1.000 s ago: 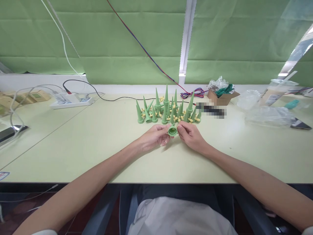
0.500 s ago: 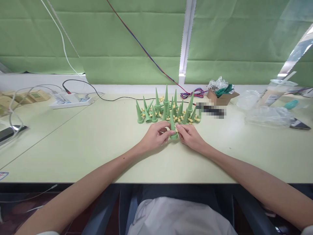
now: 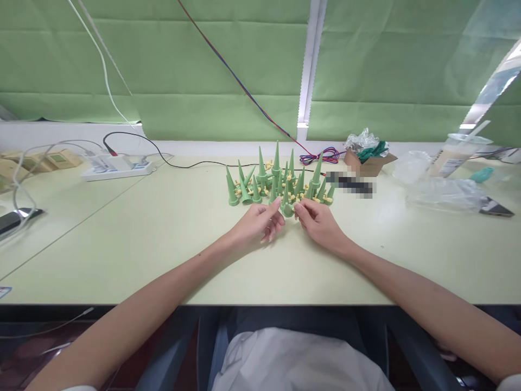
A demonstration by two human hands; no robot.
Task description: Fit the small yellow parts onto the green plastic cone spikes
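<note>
Near the middle of the table, a green plastic cone (image 3: 287, 210) is tilted with its round base toward me. My right hand (image 3: 319, 222) pinches at its right side with thumb and forefinger; the exact point of contact is partly hidden by the fingers. To the cone's left is my left hand (image 3: 262, 221), thumb raised and fingers loosely bent apart, holding nothing. Just beyond both hands stands a cluster of green cones (image 3: 277, 163) of differing heights. Small yellow pieces (image 3: 328, 200) lie among them or are fixed to them.
A white power strip (image 3: 118, 171) with plugs and cables is at the back left. Behind the cones lies a coil of red and blue wire (image 3: 323, 156), beside a cardboard box (image 3: 368, 165). A drink cup (image 3: 451, 157) and plastic bags (image 3: 445, 194) are on the right.
My left hand has let go of the cone and drawn slightly away with its thumb up. The cone has tipped from upright and shifted a little away from me.
</note>
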